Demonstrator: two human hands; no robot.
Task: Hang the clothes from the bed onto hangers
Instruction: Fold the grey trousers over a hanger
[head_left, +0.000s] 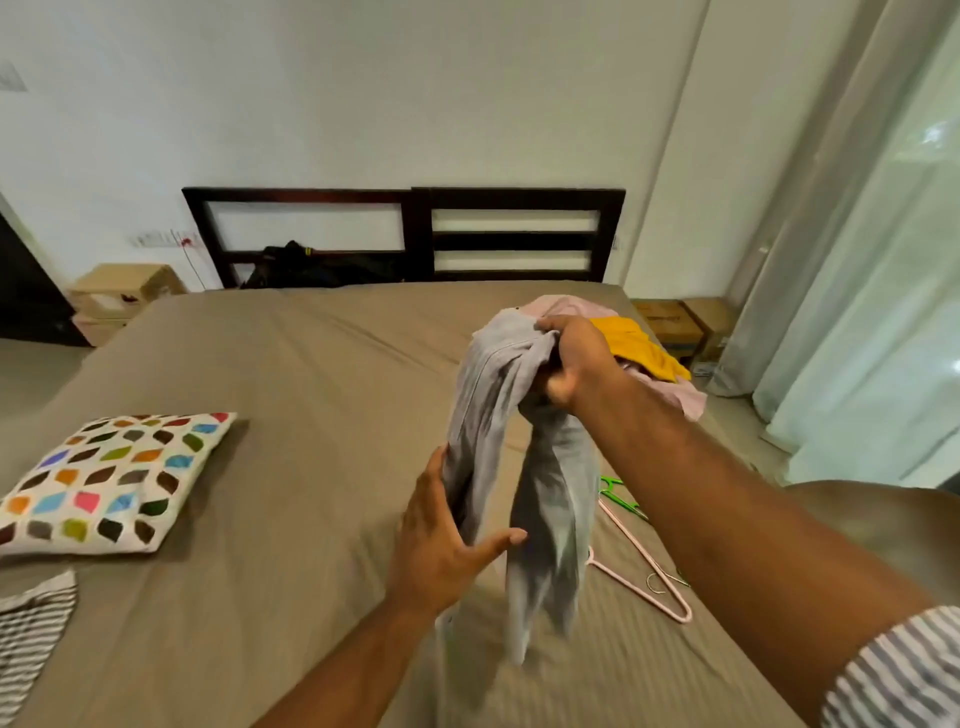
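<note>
My right hand (574, 364) grips the bunched top of a light grey garment (550, 499) and holds it up above the bed (291, 395). The cloth hangs down in two folds. My left hand (447, 540) touches the left fold with its fingers spread, thumb stretched under the cloth. A pink hanger (644, 577) lies on the sheet to the right, partly behind the garment, with a green hanger (621, 496) just beyond it. Further back, a yellow garment (636, 345) sits on a pink one (680, 397) near the bed's right edge.
A patterned pillow (111, 480) with coloured patches lies on the bed's left side. A striped cloth (31, 629) shows at the lower left. Dark wooden headboard (415, 234) with a black bag (311, 267) at the far end. Cardboard boxes (680, 325) and curtains (857, 312) stand on the right.
</note>
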